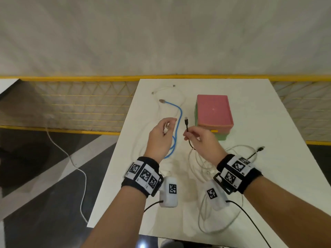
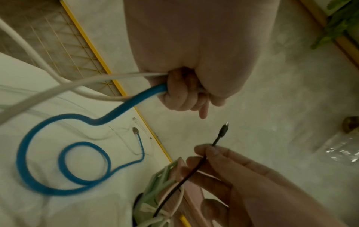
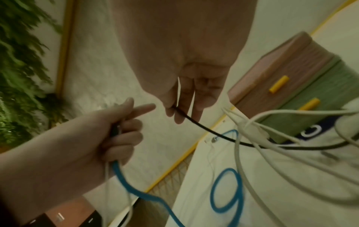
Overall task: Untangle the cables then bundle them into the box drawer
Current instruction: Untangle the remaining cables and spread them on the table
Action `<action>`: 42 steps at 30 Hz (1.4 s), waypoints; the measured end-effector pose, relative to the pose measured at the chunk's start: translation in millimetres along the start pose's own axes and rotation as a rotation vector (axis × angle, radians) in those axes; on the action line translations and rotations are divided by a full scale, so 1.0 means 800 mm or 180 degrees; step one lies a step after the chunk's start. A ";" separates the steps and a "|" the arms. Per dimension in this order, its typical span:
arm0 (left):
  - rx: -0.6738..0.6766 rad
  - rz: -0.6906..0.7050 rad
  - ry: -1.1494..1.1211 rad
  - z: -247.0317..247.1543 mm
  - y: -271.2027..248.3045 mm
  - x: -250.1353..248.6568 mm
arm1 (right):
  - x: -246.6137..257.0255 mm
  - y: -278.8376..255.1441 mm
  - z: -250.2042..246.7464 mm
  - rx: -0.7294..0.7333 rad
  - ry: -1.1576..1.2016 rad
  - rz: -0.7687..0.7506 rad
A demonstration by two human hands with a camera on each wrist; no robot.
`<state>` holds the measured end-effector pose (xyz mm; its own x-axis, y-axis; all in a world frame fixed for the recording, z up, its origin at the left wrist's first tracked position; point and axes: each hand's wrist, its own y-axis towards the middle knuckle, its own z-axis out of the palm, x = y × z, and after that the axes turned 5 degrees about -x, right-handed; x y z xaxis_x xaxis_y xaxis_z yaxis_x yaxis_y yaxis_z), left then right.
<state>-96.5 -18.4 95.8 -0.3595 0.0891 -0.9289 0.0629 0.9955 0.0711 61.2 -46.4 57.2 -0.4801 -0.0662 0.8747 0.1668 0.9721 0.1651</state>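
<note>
My left hand (image 1: 163, 130) is raised over the white table (image 1: 250, 176) and grips a blue cable (image 2: 93, 118) together with a white cable (image 2: 81, 83). The blue cable (image 1: 176, 120) loops on the table and ends in a plug at the far left. My right hand (image 1: 196, 136) pinches a black cable (image 1: 187, 125) just below its plug, which points up. The black cable (image 3: 213, 133) trails down into a tangle of white cables (image 1: 211, 169) near my right wrist. The pink and green drawer box (image 1: 213, 113) stands closed behind my right hand.
A loose white cable (image 1: 164, 89) lies at the table's far left. A yellow mesh fence (image 1: 80, 104) runs behind the table. A white cord (image 1: 78, 169) hangs over the floor on the left. Plants (image 3: 21, 61) show in the right wrist view.
</note>
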 end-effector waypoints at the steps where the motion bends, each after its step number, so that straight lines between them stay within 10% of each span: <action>1: 0.0118 0.0053 -0.0088 0.007 -0.001 -0.009 | 0.010 -0.005 -0.009 0.0018 0.0121 -0.0036; 18: -0.0099 0.0195 -0.1599 0.014 0.018 -0.100 | -0.039 -0.070 -0.088 0.0248 -0.0263 0.0170; 26: 0.1786 0.0728 0.1115 0.052 -0.016 -0.069 | -0.016 -0.061 -0.107 -0.0120 -0.0072 -0.0125; 34: 0.0188 0.0768 0.0923 0.022 0.005 -0.065 | -0.040 -0.069 -0.119 0.0072 -0.0124 0.0223; 39: 0.1401 0.1181 0.1115 0.048 -0.025 -0.070 | -0.010 -0.063 -0.111 0.0175 0.0042 0.0015; 42: 0.1324 0.1247 0.1184 0.057 -0.022 -0.060 | -0.006 -0.063 -0.115 0.0339 0.0081 -0.0062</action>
<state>-37.8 -41.6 122.1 -0.5288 0.5198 -0.6710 0.5797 0.7986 0.1618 134.3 -115.6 86.5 -0.4602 -0.0896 0.8833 0.0644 0.9889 0.1339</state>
